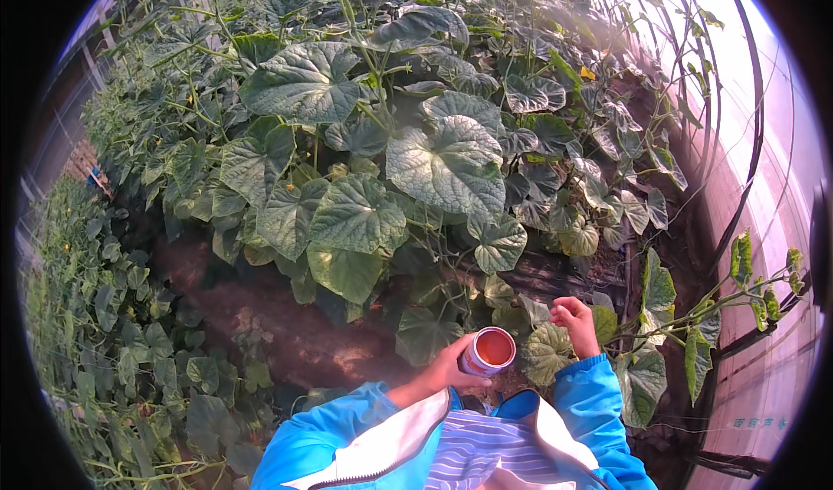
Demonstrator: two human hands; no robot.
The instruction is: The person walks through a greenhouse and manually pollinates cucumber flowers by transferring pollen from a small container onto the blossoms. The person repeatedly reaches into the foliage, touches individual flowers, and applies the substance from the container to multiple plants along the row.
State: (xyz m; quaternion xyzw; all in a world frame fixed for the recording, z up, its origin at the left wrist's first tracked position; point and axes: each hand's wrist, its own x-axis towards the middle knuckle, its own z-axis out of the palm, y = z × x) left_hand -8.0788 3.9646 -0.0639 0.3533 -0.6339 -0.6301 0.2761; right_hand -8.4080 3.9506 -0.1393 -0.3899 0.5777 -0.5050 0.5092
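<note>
My left hand [446, 366] grips a small round can or paper cup [492, 352] from its left side. The cup stands roughly upright in front of my striped shirt, its open top facing me. Inside it is orange-red; whether that is liquid or the lining, I cannot tell. To the right of the cup, my right hand [576, 324] is raised with its fingers bent. Any small thing between those fingertips is too small to make out. Broad cucumber leaves [449, 165] rise just beyond both hands, and a yellowing leaf [548, 353] hangs between the cup and my right wrist.
A dense row of cucumber vines [371, 54] fills the view ahead. Bare soil [280, 334] runs along its left, with another plant row [130, 360] beyond. On the right, a plastic film wall [761, 360] with dark curved poles [755, 113] closes the side; a leafy vine [716, 304] leans towards it.
</note>
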